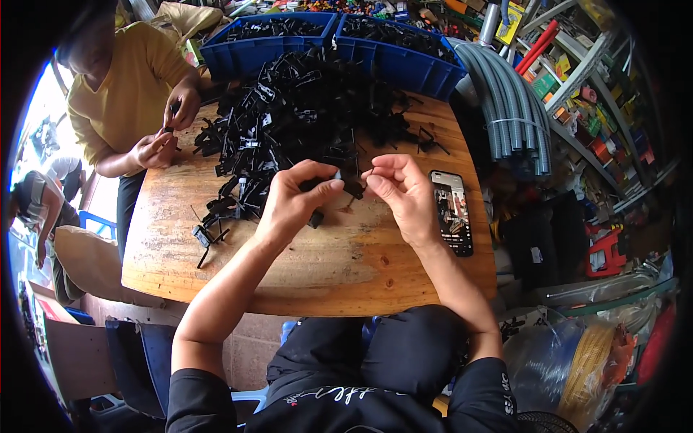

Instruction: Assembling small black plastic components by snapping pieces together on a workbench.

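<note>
Over the middle of the wooden surface [216, 260], both hands meet at a small black plastic part [352, 186]. The left hand [292, 202] is curled, thumb and fingers closed on the part's left side, another dark piece showing below its palm. The right hand [404, 191] pinches the part's right end between thumb and forefinger, the other fingers folded. Held this way, lifted off the wood and close to the body, the part sits where both thumbs can work it in plain sight.

The heap of black parts [289, 123] lies just beyond the hands, within a short reach, and spreads toward the two blue bins [404, 68] at the far edge. A few loose clips [209, 238] lie to the left of the left forearm.

A phone [452, 211] lies face up just right of the right wrist, near the surface's right edge. Bare wood runs from the hands to the near edge, the widest free stretch. At the far left corner another person's hands [167, 130] hold a similar part, well apart from these.
</note>
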`<control>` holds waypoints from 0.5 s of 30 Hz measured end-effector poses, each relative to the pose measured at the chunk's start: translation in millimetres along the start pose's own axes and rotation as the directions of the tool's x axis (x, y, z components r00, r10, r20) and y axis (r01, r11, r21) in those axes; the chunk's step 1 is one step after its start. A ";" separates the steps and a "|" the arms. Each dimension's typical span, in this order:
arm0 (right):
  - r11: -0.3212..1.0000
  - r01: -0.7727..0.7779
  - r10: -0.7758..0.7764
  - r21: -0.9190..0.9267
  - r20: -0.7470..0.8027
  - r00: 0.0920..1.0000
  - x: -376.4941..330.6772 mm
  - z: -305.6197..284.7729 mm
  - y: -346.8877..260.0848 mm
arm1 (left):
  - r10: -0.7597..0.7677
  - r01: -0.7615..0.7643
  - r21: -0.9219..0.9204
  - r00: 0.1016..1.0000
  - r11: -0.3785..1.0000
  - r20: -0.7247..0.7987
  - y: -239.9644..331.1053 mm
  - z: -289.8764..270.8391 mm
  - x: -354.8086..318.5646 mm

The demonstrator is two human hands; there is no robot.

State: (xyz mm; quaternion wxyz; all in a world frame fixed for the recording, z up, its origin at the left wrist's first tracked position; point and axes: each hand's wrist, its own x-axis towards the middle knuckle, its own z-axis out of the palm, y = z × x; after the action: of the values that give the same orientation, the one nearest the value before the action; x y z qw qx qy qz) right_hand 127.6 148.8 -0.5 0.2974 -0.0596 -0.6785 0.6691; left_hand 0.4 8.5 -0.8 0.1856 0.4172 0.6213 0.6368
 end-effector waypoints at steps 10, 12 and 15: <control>0.983 0.075 -0.063 -0.170 0.074 0.995 -4.4 -1.2 3.7 | -0.036 0.037 -0.072 0.999 0.997 0.026 -5.1 16.4 -6.0; 0.990 0.052 -0.042 -0.132 0.080 0.996 -4.4 -2.3 6.3 | -0.065 0.068 -0.122 0.998 0.990 0.025 -2.4 18.2 -6.6; 0.991 -0.100 0.091 0.092 0.092 0.992 -2.1 6.9 -1.3 | 0.030 -0.028 -0.119 0.999 0.992 0.016 4.0 13.5 -8.3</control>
State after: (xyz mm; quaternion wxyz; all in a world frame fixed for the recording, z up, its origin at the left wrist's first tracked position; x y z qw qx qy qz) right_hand 126.5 141.7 0.5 0.2375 -0.0483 -0.6543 0.7163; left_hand 16.7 10.3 -1.2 0.2063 0.4202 0.5744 0.6715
